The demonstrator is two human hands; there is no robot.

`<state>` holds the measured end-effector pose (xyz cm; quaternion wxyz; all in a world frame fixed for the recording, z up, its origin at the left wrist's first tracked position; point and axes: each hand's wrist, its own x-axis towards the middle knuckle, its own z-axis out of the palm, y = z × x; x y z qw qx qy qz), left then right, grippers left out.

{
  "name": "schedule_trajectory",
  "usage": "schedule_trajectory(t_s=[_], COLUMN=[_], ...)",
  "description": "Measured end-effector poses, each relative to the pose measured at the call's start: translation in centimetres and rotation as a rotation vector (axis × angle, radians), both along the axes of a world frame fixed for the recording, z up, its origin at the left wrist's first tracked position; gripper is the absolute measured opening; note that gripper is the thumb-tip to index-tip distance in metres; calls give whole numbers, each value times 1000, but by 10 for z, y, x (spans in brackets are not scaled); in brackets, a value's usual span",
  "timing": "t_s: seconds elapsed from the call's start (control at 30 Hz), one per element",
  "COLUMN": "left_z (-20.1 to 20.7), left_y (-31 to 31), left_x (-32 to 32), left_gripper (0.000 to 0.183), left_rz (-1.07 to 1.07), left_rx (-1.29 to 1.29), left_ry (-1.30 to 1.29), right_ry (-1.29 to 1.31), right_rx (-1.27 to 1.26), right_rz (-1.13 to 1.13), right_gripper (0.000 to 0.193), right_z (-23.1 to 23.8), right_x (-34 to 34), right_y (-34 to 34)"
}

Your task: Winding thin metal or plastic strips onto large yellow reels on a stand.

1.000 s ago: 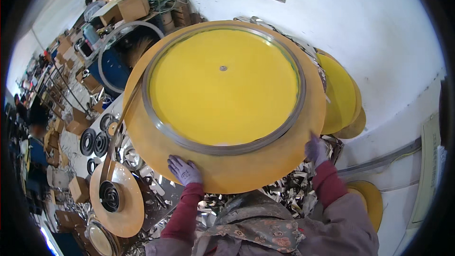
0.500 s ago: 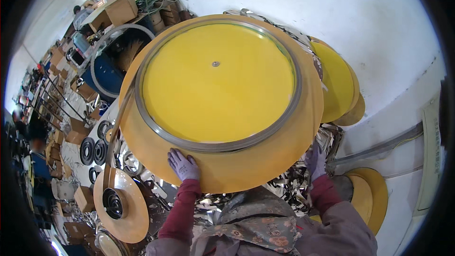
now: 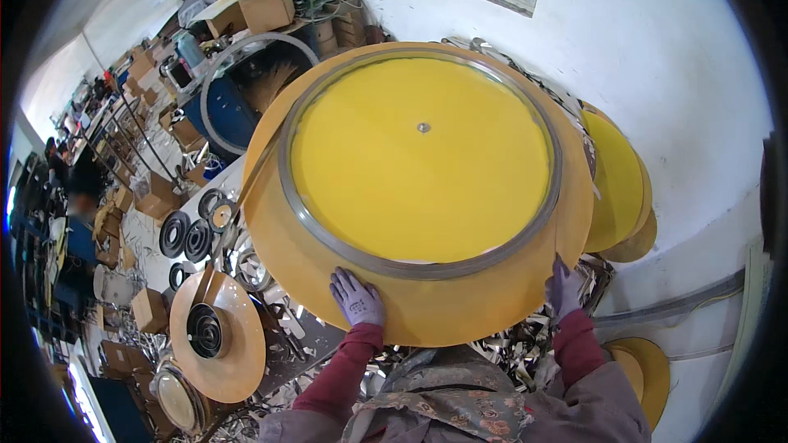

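Grey band [image 3: 423, 270] round yellow disc [image 3: 420, 172], over tan disc [image 3: 460, 316]: apparently part-wound, strip [image 3: 208, 287] leading to small reel [image 3: 243, 354]. Left hand [image 3: 359, 302]: fingers spread flat on tan disc. Right hand [image 3: 564, 292]: at rim, hold unclear.

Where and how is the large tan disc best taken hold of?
Probably two-handed, by the outer rim, coming from the person's side: the large tan disc has a wide, flat border that extends beyond the grey ring and faces the wearer.
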<state>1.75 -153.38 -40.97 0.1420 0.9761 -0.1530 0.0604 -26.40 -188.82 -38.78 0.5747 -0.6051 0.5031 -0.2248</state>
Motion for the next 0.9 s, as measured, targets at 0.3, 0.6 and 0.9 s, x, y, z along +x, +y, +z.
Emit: schedule_trajectory(t_s=[0.3,0.6,0.9], left_z=[5,13,2], left_y=[4,18,37], left_x=[2,13,24], left_gripper=[62,62,60], left_rz=[-18,0,67], left_rx=[22,54,37], left_ry=[29,30,28], right_ry=[-223,-265,-232], right_rx=[293,158,200], right_rz=[-290,-449,-315], right_gripper=[25,47,28], right_z=[48,81,11], right_x=[-21,-16,-30], right_y=[-11,-26,-11])
